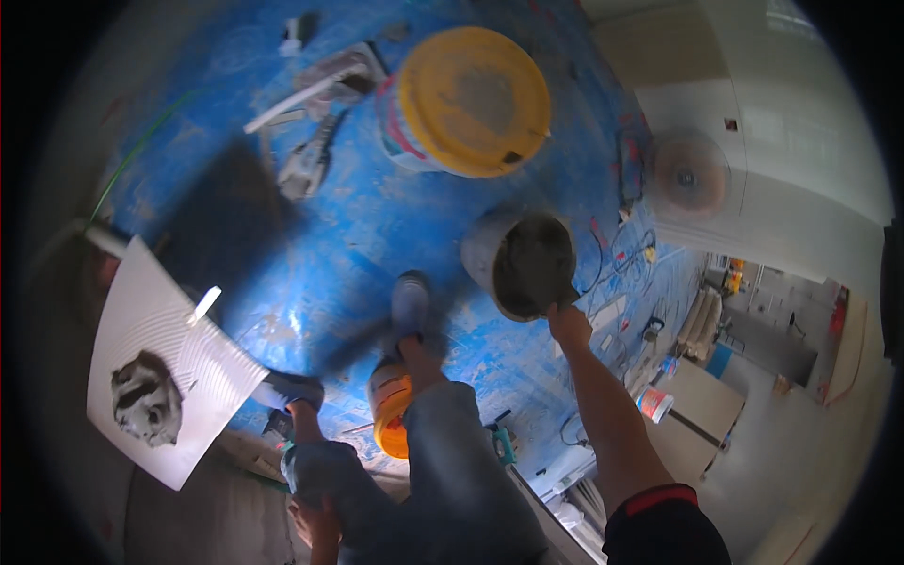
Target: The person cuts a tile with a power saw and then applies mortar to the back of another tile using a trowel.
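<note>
Jeans legs (452, 452): nearest to my view, knees bent, one blue-grey shoe (410, 303) set forward on the floor and the other just beside the tile.
Left hand (315, 523): low by the jeans, at the side of one leg, fingers bent; from where I sit I cannot tell whether it grips anything.
Orange bucket (391, 428): between the lower legs, partly hidden by one of them.
Right hand (569, 327): reached well forward at the end of a bare forearm, fingers closed around a handle at the bucket's rim.
Trowel (548, 285): in that grip, its flat grey blade inside the bucket; I cannot make out its edges clearly against the dark interior.
Grey bucket (483, 254): tilted in my view, mouth toward the right hand, its inside coated dark grey.
Tile (193, 450): large and white, to my left, partly covered in combed ridges, with a grey mortar lump (149, 400) on it.
Blue floor covering (358, 226): smeared and dusty under the buckets and shoes.
Yellow-lidded bucket (476, 104): beyond the grey one, grey residue on its lid.
Dirty hand tools (306, 165): lying left of that lid.
White-and-red tub (654, 403): off to my right, near a pale board (692, 410).
</note>
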`<state>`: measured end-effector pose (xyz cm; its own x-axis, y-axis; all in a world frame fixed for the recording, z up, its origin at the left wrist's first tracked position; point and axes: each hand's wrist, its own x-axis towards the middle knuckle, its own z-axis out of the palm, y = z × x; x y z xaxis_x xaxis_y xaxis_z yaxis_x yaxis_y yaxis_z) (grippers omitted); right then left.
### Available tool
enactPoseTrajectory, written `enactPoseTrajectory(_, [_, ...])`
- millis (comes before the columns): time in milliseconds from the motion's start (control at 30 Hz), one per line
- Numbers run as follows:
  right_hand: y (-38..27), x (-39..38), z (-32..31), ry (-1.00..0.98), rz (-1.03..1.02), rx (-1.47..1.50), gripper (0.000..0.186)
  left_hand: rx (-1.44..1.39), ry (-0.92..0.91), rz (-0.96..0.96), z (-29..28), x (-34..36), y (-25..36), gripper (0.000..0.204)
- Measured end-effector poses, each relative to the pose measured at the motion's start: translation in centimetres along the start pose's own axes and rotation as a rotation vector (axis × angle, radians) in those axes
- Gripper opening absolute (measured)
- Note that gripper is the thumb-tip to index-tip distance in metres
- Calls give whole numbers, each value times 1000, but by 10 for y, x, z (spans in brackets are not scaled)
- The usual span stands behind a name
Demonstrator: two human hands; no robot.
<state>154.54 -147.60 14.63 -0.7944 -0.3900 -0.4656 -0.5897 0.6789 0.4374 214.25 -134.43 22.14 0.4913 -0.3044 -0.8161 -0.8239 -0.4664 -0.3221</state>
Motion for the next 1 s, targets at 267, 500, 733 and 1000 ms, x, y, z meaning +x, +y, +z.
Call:
enactPoseTrajectory(267, [50,143,138,-308,59,662,41,178,-72,17,35,-16,73,79])
enactPoseTrajectory(500, [-18,125,97,-611,468,1541,38,278,-110,-3,33,-27,65,86])
enactPoseTrajectory(733, [6,117,118,-458,367,1614,37,367,-118,-4,9,-36,103,85])
enactPoseTrajectory(1000, [-19,83,135,-259,558,1992,28,248,-119,16,6,-25,75,83])
